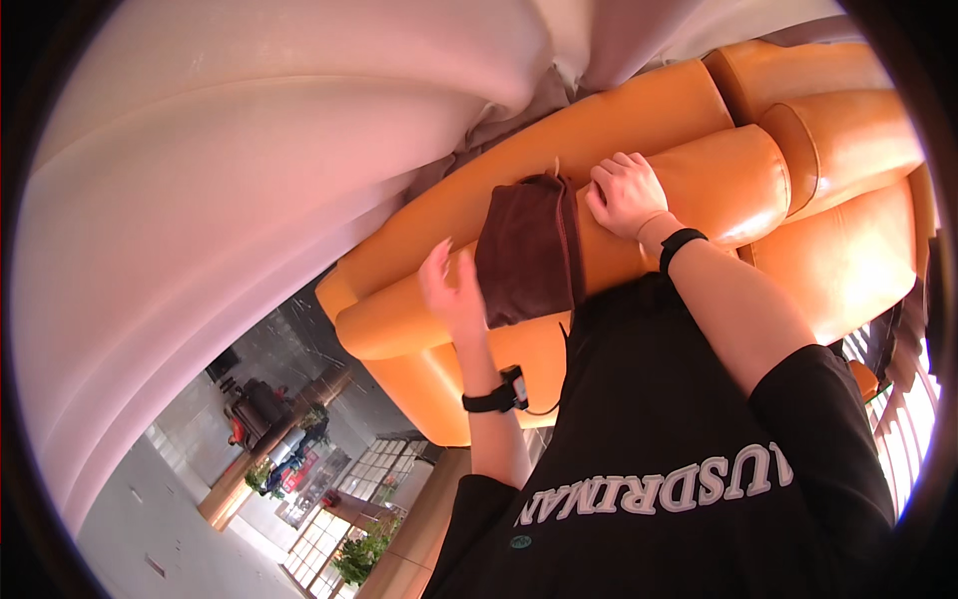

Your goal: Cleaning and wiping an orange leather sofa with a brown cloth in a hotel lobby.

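A dark maroon-brown fabric piece [528, 254], like a flat pouch or cover, lies across the orange leather sofa [644, 105]. A seam or zipper runs down its right edge, and a small pale tag or cord stands at its top. Just left of the fabric is my left hand [454, 292], slightly blurred, thumb and fingers apart, with nothing seen in it. To the fabric's right, my right hand [627, 196] is on the sofa's padded cushion with its fingers curled; whether it holds something small is hidden. Both wrists wear black bands.
A large pale pinkish curtain or cloth [247, 142] hangs beyond the sofa on the left and top. More orange cushions [838, 150] are at the right. At lower left, a room with a dark armchair [258, 412], green plants [363, 550] and gridded windows shows farther off.
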The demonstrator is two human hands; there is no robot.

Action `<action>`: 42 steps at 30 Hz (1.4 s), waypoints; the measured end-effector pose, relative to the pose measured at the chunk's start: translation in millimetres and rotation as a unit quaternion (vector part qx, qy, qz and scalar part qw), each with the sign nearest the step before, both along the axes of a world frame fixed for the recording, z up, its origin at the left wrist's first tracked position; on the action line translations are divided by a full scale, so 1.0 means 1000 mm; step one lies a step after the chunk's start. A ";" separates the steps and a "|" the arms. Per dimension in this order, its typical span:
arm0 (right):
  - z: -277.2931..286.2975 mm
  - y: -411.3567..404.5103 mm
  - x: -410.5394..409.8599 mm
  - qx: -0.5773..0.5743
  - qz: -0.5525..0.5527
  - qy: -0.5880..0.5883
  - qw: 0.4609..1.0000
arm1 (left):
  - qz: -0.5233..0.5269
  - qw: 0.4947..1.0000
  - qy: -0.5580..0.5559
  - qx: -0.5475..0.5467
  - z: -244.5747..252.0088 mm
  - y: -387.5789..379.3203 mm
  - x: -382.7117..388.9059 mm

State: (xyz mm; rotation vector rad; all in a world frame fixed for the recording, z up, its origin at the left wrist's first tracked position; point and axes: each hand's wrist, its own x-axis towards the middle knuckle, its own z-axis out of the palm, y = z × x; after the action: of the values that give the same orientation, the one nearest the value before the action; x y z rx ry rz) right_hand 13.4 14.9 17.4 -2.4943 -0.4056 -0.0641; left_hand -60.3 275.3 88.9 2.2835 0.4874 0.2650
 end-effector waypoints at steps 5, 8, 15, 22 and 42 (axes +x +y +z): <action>-0.001 0.001 -0.001 0.003 0.000 -0.010 1.000 | 0.149 0.967 0.202 -0.040 -0.005 0.059 -0.066; -0.006 -0.002 -0.001 0.002 -0.007 0.007 1.000 | 0.168 0.920 0.322 -0.145 0.005 0.031 -0.062; -0.002 0.005 0.002 0.004 -0.004 0.009 1.000 | 0.002 0.964 0.257 -0.065 0.001 0.016 -0.065; 0.000 0.006 0.002 0.029 -0.011 -0.006 1.000 | 0.151 0.907 0.158 -0.360 0.054 0.082 -0.057; -0.004 0.004 0.002 0.024 -0.004 -0.006 1.000 | -0.056 0.895 0.247 0.366 0.055 0.169 -0.099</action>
State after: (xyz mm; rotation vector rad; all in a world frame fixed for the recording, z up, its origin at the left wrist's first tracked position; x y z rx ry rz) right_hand 15.5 19.1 13.1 -2.4483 -0.3952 -0.0914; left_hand -159.3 444.4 144.1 3.1295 0.5679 -0.2557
